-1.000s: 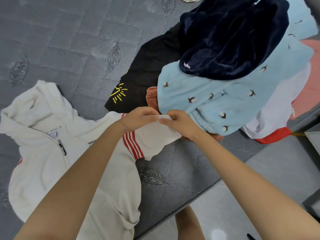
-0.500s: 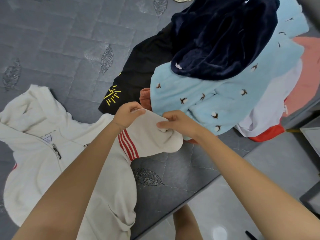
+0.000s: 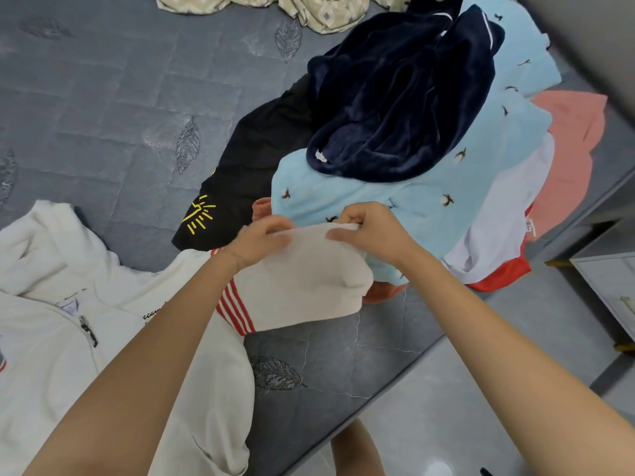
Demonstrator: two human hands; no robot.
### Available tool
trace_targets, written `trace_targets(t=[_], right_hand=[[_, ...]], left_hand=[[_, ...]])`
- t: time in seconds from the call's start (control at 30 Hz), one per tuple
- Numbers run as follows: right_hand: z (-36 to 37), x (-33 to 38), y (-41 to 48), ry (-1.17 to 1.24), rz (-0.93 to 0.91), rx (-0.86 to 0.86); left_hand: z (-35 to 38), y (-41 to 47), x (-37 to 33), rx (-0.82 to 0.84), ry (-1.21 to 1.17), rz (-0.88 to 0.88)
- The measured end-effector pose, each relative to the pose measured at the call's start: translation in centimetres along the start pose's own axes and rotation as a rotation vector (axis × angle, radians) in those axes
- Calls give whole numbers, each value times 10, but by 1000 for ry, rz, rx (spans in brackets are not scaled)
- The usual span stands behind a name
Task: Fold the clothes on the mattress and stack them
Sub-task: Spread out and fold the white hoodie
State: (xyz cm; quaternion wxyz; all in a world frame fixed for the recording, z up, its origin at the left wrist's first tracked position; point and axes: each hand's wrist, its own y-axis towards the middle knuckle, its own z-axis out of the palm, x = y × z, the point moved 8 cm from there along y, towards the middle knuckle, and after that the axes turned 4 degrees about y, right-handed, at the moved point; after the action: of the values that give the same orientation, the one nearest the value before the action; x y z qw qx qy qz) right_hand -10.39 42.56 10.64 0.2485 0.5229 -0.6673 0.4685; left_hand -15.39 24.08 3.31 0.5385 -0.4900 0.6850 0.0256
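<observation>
Hoodie sleeve point(image 3: 302, 286), cream, pinched along its cuff edge from both ends. Left hand point(image 3: 264, 238) somewhat blurred, thumb and fingers closed on the left end of the edge. Right hand point(image 3: 371, 231) with fingers curled and clamped on the right end. Cuff edge stretched between the two hands, held in front of the clothes pile.

Sleeve running from the shoulder at lower left to the cuff at upper right, cuff end toward the pile, red stripes point(image 3: 235, 310) across it beside the left wrist. Rest of the hoodie point(image 3: 51, 372) spread front-up on the grey quilted mattress point(image 3: 103, 115) at the left, hood toward the upper left, hem toward the bottom of the view, zip point(image 3: 87, 333) partly down.

Right behind the cuff, a heap of unfolded clothes:
- light blue garment point(image 3: 429, 201) with small bird prints, its lower edge hidden by the sleeve
- navy fleece point(image 3: 405, 108) on top of it
- black garment point(image 3: 254, 166) to the left, with a yellow line drawing point(image 3: 199, 214)
- white garment point(image 3: 498, 218), red piece point(image 3: 501, 276) and salmon piece point(image 3: 570, 149) lower in the heap at the right

Beige patterned cloth point(image 3: 309, 8) at the top edge. Pale floor point(image 3: 446, 407) beside the mattress at lower right.

White neck label point(image 3: 70, 307) inside the collar, too small to read. Dark script point(image 3: 154, 312) on the chest, partly covered by the left forearm, not legible. Small tag point(image 3: 531, 226) on the white garment, unreadable.
</observation>
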Motion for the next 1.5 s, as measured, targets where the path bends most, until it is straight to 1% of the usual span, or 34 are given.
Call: trace_targets(t=[0.07, 0.17, 0.23, 0.37, 0.43, 0.5, 0.57, 0.6, 0.7, 0.77, 0.83, 0.9, 0.93, 1.0, 1.1, 1.17, 1.27, 1.4, 1.5], right_hand=[[-4, -3, 3, -13, 15, -12], [-9, -6, 3, 24, 29, 21], [-11, -9, 2, -9, 51, 84], [-9, -8, 2, -106, 67, 214], [-17, -1, 4, -124, 48, 225], [-31, 1, 7, -93, 58, 215], [-48, -5, 13, -8, 100, 183], [-56, -10, 16, 6, 120, 166], [-72, -29, 26, -94, 162, 97], [-85, -42, 32, -180, 163, -31], [-92, -53, 34, -241, 201, -173], [-89, -59, 33, -357, 230, -252], [-85, -56, 32, -438, 213, -278], [-77, -42, 29, -565, 122, -340], [-56, -14, 21, -607, -13, -376], [-31, 0, 16, -594, -48, -333], [17, 19, 9, -614, -85, -252], [89, 44, -1, -666, -138, -150], [150, 64, -11, -674, -182, -77]], left_hand=[[18, 1, -30, 126, 10, 63], [30, 7, -62, 184, 72, 130], [24, 12, -66, 154, 70, 140], [8, 23, -49, 57, 88, 42], [5, 27, -48, 10, 48, 35], [-3, 31, -47, -72, 27, 20], [-10, 36, -45, -126, 2, 13], [-10, 39, -44, -125, -8, 8], [0, 45, -45, -77, -34, -8], [6, 49, -43, -88, -53, -8], [9, 51, -37, -169, -2, -29], [6, 50, -31, -305, 75, -40], [4, 48, -29, -361, 112, -25], [2, 39, -24, -429, 195, 12], [-9, 18, -16, -505, 280, 55], [-15, 4, -7, -523, 397, 56], [-27, -24, 16, -529, 558, -5], [-46, -78, 58, -532, 685, -58], [-65, -129, 101, -529, 735, -109]])
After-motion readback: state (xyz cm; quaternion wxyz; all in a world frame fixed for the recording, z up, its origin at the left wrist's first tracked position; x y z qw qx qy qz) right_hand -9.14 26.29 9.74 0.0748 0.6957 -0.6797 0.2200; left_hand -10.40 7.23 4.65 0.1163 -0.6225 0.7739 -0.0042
